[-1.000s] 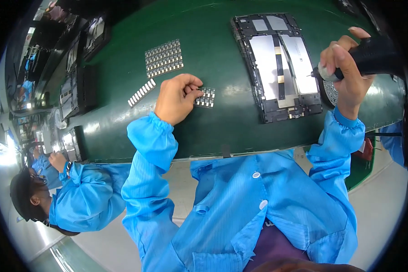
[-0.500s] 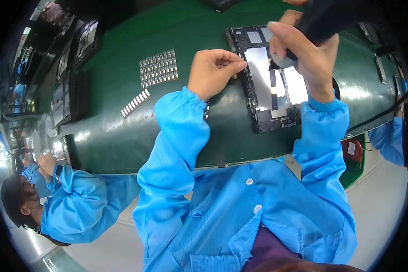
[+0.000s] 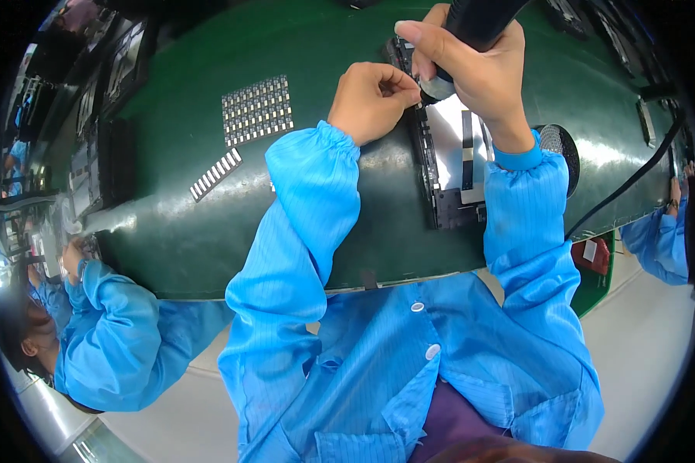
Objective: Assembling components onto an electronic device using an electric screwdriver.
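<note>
Fingers of the left hand (image 3: 369,106) were pinched together at the left edge of the panel (image 3: 444,143), anything between them too small to see; the right hand (image 3: 483,77) gripped the tool (image 3: 479,21). The panel lay on the table (image 3: 363,208), probably light, stiff, fragile, slippery on its silver faces, best held by the black rim; room ran leftward towards the chip sheet (image 3: 257,109)

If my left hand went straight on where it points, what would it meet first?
Your left hand would likely meet the black tool at its pale nose; depth is unclear, so the black-framed device might come first.
</note>
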The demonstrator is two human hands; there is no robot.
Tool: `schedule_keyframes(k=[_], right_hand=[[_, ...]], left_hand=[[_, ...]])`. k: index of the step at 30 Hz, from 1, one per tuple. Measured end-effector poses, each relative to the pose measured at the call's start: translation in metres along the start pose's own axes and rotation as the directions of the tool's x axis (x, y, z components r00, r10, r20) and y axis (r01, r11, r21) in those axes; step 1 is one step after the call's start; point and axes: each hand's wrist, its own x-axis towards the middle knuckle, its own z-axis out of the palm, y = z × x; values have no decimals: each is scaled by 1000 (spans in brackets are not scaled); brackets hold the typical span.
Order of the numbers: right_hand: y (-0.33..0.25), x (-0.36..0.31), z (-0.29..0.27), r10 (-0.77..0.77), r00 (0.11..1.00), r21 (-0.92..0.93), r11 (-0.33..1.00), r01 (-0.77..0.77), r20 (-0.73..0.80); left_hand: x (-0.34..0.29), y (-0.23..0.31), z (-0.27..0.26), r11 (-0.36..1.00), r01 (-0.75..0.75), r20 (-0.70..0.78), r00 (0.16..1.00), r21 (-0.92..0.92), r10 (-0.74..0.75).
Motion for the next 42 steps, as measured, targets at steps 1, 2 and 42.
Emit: schedule_keyframes(k=[1, 2, 42], right_hand=[[0, 0, 1, 18, 1000, -12, 1000, -18, -25], [-10, 3, 10, 26, 999, -10, 1000, -26, -28], [-26, -3, 20, 366, 790, -404, 708, -579, -492]], left_hand=[[1, -1, 0, 1000, -5, -8, 1000, 7, 6], [1, -1, 0, 1000, -14, -14, 1000, 12, 14], [5, 3, -1, 987, 160, -95, 982, -35, -162]])
